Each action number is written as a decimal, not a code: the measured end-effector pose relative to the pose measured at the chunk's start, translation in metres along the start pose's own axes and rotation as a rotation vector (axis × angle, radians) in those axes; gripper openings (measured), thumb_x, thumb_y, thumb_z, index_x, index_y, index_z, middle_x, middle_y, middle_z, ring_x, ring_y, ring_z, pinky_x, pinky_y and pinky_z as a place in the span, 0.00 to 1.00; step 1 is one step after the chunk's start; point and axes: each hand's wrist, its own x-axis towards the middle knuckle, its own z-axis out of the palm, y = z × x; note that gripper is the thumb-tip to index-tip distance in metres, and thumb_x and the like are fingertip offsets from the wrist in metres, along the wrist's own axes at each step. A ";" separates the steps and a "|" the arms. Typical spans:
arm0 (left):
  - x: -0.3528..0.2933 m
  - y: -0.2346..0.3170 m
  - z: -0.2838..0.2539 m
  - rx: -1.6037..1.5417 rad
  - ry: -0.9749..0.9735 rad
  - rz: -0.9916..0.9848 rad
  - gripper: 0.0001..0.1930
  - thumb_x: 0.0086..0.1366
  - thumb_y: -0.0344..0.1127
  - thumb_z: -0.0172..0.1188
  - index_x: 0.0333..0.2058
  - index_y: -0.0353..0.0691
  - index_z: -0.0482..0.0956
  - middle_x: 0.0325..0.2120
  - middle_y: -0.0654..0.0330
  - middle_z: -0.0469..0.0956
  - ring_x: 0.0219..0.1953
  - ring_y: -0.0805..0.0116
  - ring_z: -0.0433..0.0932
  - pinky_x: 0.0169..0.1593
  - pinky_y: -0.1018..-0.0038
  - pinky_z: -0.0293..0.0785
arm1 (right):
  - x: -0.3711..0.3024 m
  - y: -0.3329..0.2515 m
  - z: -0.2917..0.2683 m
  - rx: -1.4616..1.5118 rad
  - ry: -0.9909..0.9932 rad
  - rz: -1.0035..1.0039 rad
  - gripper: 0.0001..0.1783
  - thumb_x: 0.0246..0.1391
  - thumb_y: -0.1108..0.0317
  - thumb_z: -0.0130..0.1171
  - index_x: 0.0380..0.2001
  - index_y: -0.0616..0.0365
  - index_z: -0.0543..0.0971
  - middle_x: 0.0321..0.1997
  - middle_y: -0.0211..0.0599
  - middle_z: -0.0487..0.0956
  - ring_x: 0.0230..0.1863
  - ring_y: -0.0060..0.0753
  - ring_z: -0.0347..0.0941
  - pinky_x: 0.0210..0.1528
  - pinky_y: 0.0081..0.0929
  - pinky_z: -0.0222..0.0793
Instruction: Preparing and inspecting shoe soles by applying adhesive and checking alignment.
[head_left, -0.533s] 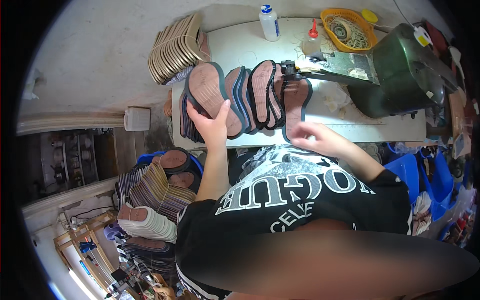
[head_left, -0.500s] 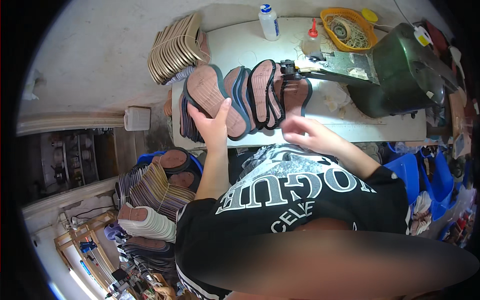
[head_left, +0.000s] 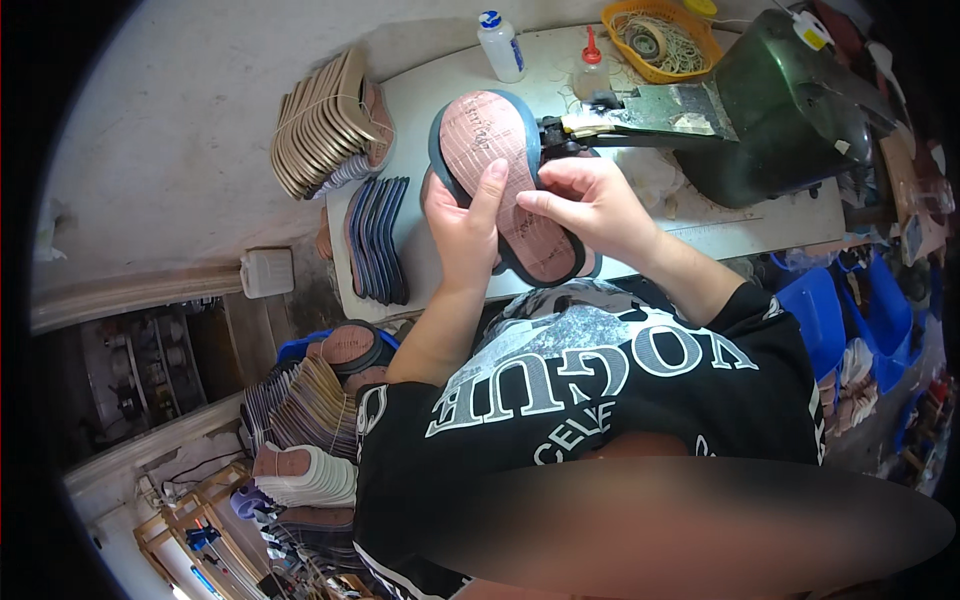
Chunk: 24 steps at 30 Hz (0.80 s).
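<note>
A pinkish-brown insole (head_left: 485,130) with a dark blue-grey edge is held up in front of the sewing machine's head (head_left: 555,140). My left hand (head_left: 465,225) grips its left side, thumb on the face and fingers behind. On the insole's right edge, my right hand (head_left: 595,205) closes thumb and fingers, with the thumb tip on its face. Other insoles show only in part behind the held one. To the left, a row of dark-edged insoles (head_left: 378,240) stands on the white table (head_left: 430,75).
The green machine body (head_left: 800,100) fills the right of the table. A tied beige stack (head_left: 320,125) stands far left. Behind are a white bottle (head_left: 502,50), a red-tipped bottle (head_left: 591,70) and a yellow basket (head_left: 690,62). Bundled insoles (head_left: 310,400) lie lower left.
My left hand has brought the insole rightward from beside the row to the machine. My right hand has come up onto its edge. The whole view has shifted slightly.
</note>
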 end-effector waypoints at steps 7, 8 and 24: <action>0.003 0.005 0.009 -0.005 -0.010 0.040 0.16 0.63 0.27 0.59 0.48 0.31 0.71 0.41 0.57 0.78 0.42 0.71 0.77 0.50 0.75 0.71 | -0.002 -0.013 -0.012 0.027 -0.003 0.063 0.13 0.57 0.65 0.60 0.26 0.65 0.78 0.18 0.27 0.72 0.21 0.13 0.61 0.22 0.19 0.58; 0.005 0.009 0.009 -0.155 -0.026 -0.058 0.16 0.63 0.27 0.58 0.49 0.31 0.71 0.41 0.57 0.78 0.42 0.71 0.77 0.50 0.75 0.72 | 0.001 -0.016 -0.017 0.161 -0.132 0.102 0.13 0.60 0.64 0.58 0.29 0.64 0.79 0.20 0.26 0.74 0.22 0.13 0.64 0.22 0.18 0.61; 0.019 0.009 0.019 -0.262 -0.213 -0.350 0.17 0.70 0.37 0.48 0.50 0.30 0.70 0.42 0.52 0.78 0.42 0.69 0.79 0.48 0.74 0.75 | 0.031 -0.014 -0.045 0.456 -0.160 0.300 0.11 0.52 0.68 0.64 0.33 0.67 0.81 0.27 0.39 0.81 0.26 0.27 0.80 0.30 0.20 0.79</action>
